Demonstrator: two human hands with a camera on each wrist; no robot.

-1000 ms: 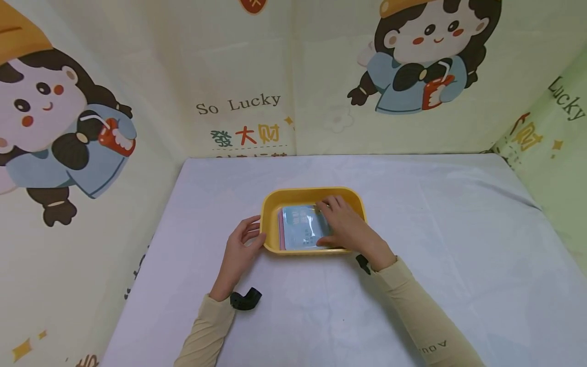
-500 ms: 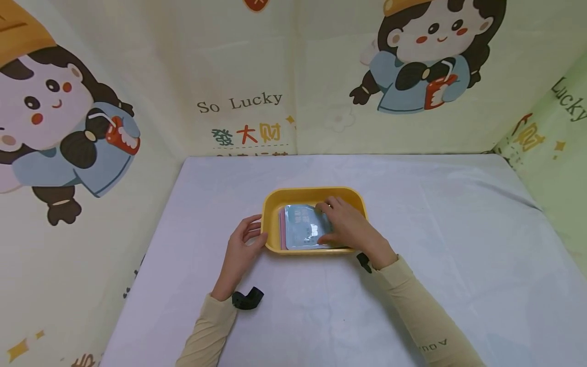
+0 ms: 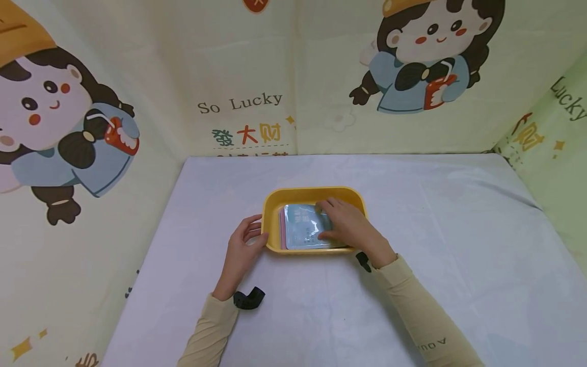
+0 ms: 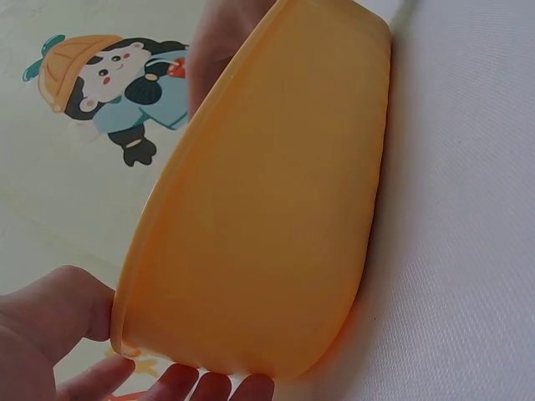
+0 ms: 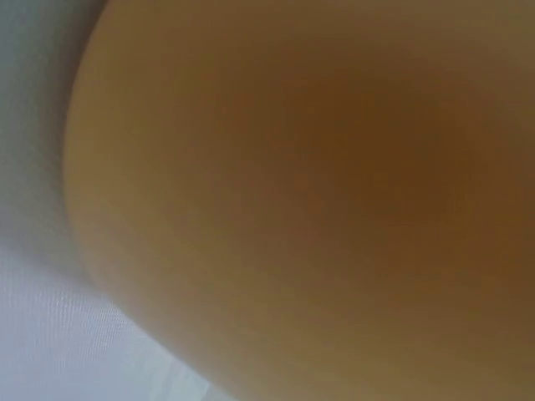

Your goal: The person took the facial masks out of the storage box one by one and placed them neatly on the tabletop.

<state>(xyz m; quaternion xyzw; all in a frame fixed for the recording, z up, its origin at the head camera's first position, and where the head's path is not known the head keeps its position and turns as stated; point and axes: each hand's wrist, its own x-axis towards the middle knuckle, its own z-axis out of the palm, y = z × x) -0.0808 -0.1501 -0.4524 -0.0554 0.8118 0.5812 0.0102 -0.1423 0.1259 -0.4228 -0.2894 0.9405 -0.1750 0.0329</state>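
Observation:
A yellow plastic basket (image 3: pixel 270 224) sits on the white-covered table. Inside lies a flat, shiny light-blue packet (image 3: pixel 302 229) with pale print; a strip of a pink packet (image 3: pixel 282 232) peeks out under its left edge. My left hand (image 3: pixel 243 244) holds the basket's left end, its thumb at the rim and its fingers against the outer wall, as the left wrist view shows. My right hand (image 3: pixel 348 224) reaches into the basket and grips the blue packet's right part with bent fingers and thumb, covering that side. The right wrist view holds only the blurred basket wall (image 5: pixel 251 184).
White cloth covers the table (image 3: pixel 435 214). Printed cream curtains (image 3: pixel 321 76) with cartoon figures stand behind and to the left and right. Black wrist mounts (image 3: pixel 249 298) stick out beside the sleeves.
The right thumb has shifted slightly up on the blue packet, and the glare on it differs. Both hands and the basket otherwise stay in place; the view shifts a little.

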